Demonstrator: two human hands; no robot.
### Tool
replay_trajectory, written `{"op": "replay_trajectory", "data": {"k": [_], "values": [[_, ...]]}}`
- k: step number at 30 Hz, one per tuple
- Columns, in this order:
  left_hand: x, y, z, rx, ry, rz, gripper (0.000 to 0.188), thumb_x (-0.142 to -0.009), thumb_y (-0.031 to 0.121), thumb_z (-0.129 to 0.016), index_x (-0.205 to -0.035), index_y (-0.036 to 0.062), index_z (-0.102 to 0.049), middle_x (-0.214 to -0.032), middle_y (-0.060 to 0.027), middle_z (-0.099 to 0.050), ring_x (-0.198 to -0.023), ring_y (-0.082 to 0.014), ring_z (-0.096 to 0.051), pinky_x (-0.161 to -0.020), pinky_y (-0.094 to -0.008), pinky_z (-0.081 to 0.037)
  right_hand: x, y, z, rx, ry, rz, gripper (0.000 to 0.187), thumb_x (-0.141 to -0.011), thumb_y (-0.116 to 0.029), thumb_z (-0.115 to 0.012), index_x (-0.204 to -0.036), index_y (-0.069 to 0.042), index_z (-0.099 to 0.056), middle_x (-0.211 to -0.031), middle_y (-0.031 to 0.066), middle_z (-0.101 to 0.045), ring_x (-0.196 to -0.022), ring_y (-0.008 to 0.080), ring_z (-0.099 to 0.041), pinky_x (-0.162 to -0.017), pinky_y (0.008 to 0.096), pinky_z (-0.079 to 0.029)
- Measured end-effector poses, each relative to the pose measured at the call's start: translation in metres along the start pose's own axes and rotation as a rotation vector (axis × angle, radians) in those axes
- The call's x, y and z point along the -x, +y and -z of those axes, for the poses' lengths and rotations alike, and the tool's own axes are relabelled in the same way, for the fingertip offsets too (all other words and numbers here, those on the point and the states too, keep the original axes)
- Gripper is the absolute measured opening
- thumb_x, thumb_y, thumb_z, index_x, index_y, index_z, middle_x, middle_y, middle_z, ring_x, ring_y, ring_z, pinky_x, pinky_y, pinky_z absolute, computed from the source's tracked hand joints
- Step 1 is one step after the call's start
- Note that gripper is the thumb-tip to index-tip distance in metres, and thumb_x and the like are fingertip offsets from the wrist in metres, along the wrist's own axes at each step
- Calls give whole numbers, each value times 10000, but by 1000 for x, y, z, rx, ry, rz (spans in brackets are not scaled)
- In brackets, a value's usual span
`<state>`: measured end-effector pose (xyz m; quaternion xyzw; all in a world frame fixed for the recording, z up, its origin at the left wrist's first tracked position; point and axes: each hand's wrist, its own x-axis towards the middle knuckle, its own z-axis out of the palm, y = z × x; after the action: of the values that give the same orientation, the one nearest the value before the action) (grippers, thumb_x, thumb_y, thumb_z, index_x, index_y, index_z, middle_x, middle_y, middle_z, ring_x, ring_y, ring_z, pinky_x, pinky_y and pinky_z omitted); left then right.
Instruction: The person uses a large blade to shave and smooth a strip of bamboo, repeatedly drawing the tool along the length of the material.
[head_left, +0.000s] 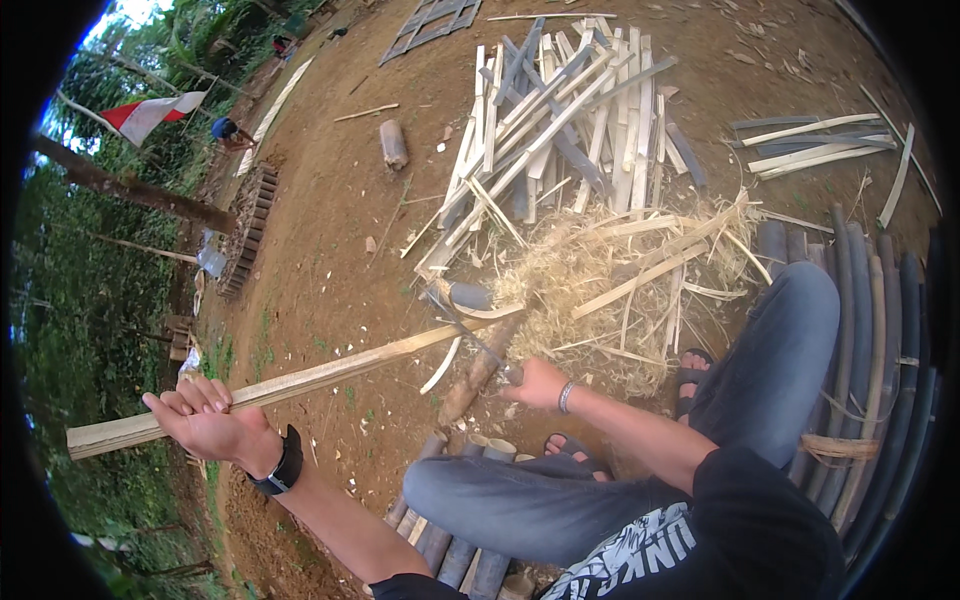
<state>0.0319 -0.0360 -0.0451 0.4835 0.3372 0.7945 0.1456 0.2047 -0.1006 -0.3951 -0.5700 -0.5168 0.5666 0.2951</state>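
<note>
My left hand (pixel 218 422) is closed round a long pale bamboo strip (pixel 330 374) near its outer end, with the thumb stretched out. The strip slants up to the right, and a thin curl (pixel 496 312) shows at its far end. My right hand (pixel 538 385) grips the handle of a machete (pixel 470 332). Its blade points up and left across the strip's far part; whether the edge is biting into it I cannot tell. Under them lies a short brown log (pixel 481 372). A heap of fine bamboo shavings (pixel 575 275) spreads just beyond my right hand.
A big pile of split bamboo strips (pixel 560 120) lies beyond the shavings, with a smaller group (pixel 815 140) to its right. Bamboo poles (pixel 865 340) are bundled at my right; more poles (pixel 455 550) lie beneath my legs. Another person (pixel 232 133) bends at the far left.
</note>
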Motion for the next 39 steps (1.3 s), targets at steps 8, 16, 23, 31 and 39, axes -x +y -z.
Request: {"op": "replay_trajectory", "data": {"k": [8, 16, 23, 31, 39], "values": [[-5, -13, -27, -9, 3, -8, 363, -996, 283, -402, -680, 153, -281, -538, 32, -215, -454, -71, -208, -410, -234, -180, -30, 92, -15, 1, 142, -168, 375, -717, -285, -693, -694, 82, -624, -610, 233, -611, -608, 324, -644, -594, 393, -502], [-2, -10, -43, -56, -16, -39, 370, -997, 267, -392, -671, 148, -265, -540, 29, -194, -453, -77, -188, -421, -241, -176, 19, -44, -7, -146, -16, 194, 274, -796, -254, -656, -715, 6, -625, -576, 148, -602, -526, 259, -583, -553, 380, -457], [-4, -11, -55, -65, -46, -30, 383, -1002, 266, -375, -658, 153, -253, -535, 32, -187, -449, -81, -187, -418, -245, -169, -43, 79, -27, -58, 121, -171, 262, -723, -177, -641, -666, 78, -628, -609, 219, -616, -586, 285, -654, -530, 365, -498], [-3, -17, -60, -98, -64, -3, 391, -1000, 281, -335, -631, 176, -259, -508, 32, -209, -413, -76, -207, -391, -233, -184, -6, -23, 0, -154, -110, 130, 230, -785, -254, -654, -809, -25, -667, -621, 149, -638, -562, 243, -631, -578, 359, -510], [-1, -16, -69, -75, -112, -63, 385, -1002, 229, -345, -637, 145, -260, -516, 21, -210, -416, -77, -193, -373, -220, -153, -21, 11, -9, -217, -12, 22, 248, -764, -214, -654, -743, 33, -649, -696, 217, -656, -641, 299, -665, -625, 364, -520]]}}
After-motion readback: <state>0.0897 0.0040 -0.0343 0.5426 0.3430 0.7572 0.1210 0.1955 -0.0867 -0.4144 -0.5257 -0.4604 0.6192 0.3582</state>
